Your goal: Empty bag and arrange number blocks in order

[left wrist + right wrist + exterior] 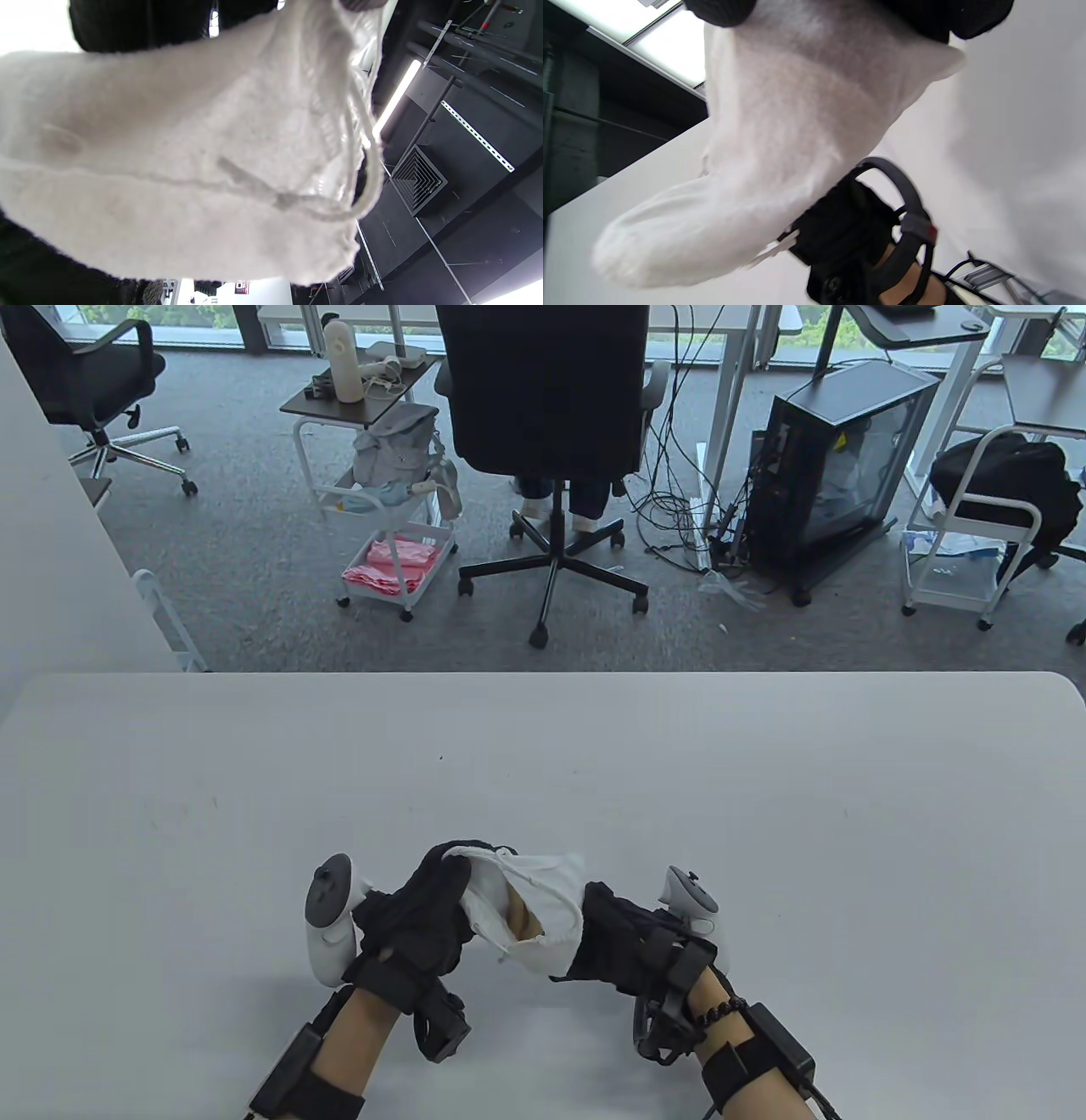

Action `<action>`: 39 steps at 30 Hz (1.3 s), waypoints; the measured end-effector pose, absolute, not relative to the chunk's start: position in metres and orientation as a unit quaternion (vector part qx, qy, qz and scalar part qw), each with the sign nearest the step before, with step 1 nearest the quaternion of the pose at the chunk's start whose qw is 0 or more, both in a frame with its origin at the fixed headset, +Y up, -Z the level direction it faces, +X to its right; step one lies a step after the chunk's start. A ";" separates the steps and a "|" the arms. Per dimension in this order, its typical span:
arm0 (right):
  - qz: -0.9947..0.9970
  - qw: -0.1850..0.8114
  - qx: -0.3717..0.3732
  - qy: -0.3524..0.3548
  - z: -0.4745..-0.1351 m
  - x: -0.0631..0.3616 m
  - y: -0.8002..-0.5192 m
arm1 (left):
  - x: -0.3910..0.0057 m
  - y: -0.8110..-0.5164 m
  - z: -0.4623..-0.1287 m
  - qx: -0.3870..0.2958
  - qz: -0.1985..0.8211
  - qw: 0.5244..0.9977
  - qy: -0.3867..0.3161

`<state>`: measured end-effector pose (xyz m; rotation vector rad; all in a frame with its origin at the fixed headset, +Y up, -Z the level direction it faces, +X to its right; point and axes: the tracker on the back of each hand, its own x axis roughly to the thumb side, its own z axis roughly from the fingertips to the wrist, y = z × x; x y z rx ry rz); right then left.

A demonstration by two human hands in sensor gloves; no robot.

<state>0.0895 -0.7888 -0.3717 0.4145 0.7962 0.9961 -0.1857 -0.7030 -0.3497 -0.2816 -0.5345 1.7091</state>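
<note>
Both hands: left hand [420, 912] and right hand [624, 946] each grip one end of the bag [530, 912], fingers closed on cloth.
Bag place: held just above the desk [543, 763], at 6 o'clock in the table view.
Bag mouth: drawstring [365, 169] hangs loose; something tan shows through the gap, probably a block.
Handling: soft, limp, light cloth; hard blocks inside likely shift the weight.
Where to hold: judged best at the closed bottom corners, mouth tipped down.
</note>
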 end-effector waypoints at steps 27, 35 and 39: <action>0.919 0.351 0.057 -0.169 -0.355 0.133 -0.711 | -0.163 -0.746 -0.369 -0.063 0.293 0.935 -0.188; 0.940 0.099 0.167 -0.282 -0.335 0.089 -0.690 | -0.163 -0.742 -0.369 -0.079 0.168 0.965 -0.187; 0.923 0.000 0.223 -0.313 -0.321 0.060 -0.689 | -0.152 -0.730 -0.361 -0.050 0.270 0.932 -0.237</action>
